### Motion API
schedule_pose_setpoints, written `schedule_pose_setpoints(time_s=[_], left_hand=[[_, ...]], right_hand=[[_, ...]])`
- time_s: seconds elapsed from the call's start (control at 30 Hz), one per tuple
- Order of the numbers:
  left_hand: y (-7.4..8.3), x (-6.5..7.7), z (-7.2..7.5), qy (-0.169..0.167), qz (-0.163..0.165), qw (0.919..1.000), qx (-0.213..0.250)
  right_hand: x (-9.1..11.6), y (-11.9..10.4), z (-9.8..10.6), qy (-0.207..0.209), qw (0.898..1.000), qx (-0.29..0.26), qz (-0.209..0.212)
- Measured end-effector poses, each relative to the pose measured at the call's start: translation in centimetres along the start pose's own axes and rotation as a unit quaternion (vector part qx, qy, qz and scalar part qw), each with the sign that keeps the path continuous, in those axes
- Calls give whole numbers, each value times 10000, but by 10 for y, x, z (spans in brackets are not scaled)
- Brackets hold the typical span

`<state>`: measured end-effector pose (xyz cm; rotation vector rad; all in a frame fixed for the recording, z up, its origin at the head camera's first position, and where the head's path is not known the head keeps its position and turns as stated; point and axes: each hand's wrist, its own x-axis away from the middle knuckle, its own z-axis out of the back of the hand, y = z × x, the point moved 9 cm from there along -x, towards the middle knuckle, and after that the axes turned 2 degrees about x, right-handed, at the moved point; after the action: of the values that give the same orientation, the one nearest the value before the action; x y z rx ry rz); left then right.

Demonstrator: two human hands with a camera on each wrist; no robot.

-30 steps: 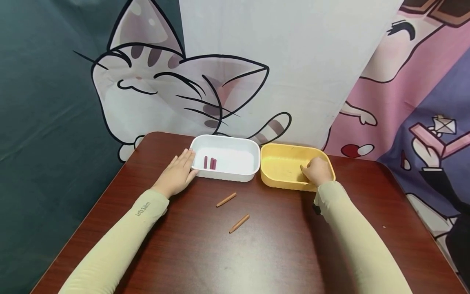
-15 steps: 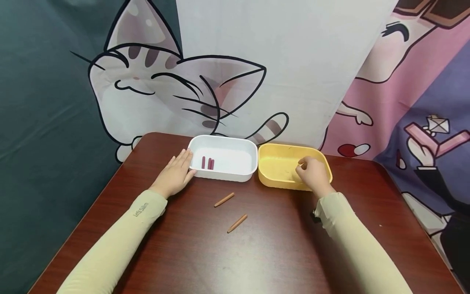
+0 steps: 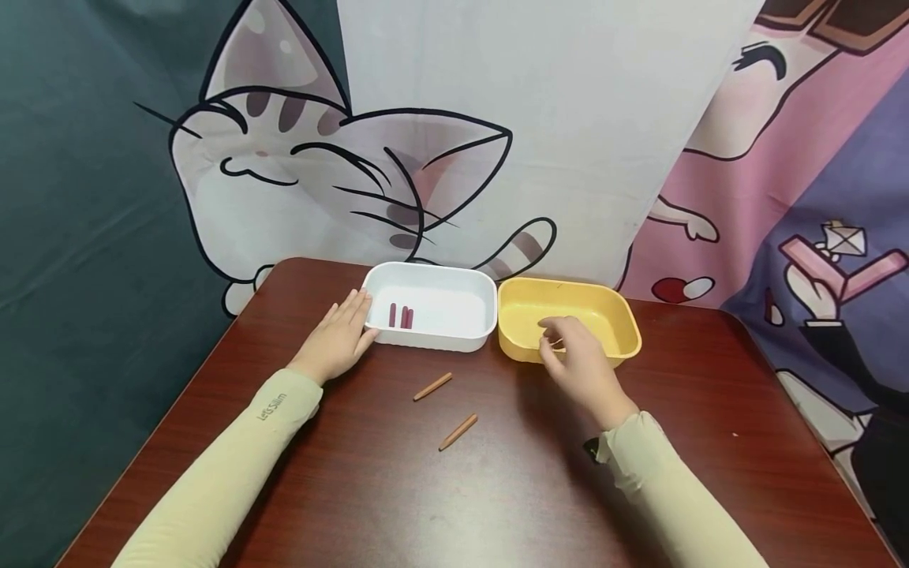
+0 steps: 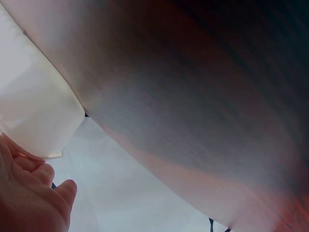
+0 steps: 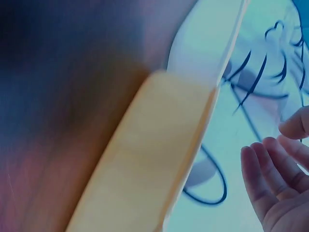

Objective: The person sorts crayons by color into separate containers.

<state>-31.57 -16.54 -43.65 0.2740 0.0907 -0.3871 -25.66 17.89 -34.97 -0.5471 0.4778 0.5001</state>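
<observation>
In the head view my left hand (image 3: 332, 338) rests with straight fingers against the left end of a white plastic bin (image 3: 436, 345). Three short dark-red sticks (image 3: 393, 315) lie inside that bin. My right hand (image 3: 578, 359) is over the front rim of a yellow plastic bin (image 3: 625, 315), its fingers loosely bent. Thumb and fingers stand apart in the right wrist view, with nothing seen between them. Two brown sticks, tapered at one end like crayons or pencil stubs, lie on the table: one stick (image 3: 432, 386) nearer the bins, the other stick (image 3: 458, 432) closer to me.
The bins stand side by side near the back edge of the dark red-brown table (image 3: 525, 489). Behind it hangs a cloth backdrop (image 3: 589, 118) with a cartoon cat and figures. A dark band (image 3: 592, 450) shows at my right cuff.
My right hand has come up out of the yellow bin and moved left and toward me, its fingers loosening. The left hand stays at the white bin.
</observation>
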Motion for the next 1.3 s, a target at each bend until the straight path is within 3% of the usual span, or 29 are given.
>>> schedule_pose_setpoints(time_s=[0.2,0.37,0.57,0.97,1.3], left_hand=[[-1,0,-2,0,6,10000,16],[-1,0,-2,-38,33,10000,25],[-1,1,-2,-66,37,10000,14],[-1,-1,-2,49,-6,10000,38],[-2,0,-1,-64,63,10000,26]], right_hand=[[14,-37,-26,-507,9951,-240,809],[25,-64,-47,-1066,9832,-263,1456],[33,-85,-65,-1342,9698,-436,1987],[42,-101,-93,-1943,9531,-583,2244],[49,-109,-107,-2420,9401,-585,2329]])
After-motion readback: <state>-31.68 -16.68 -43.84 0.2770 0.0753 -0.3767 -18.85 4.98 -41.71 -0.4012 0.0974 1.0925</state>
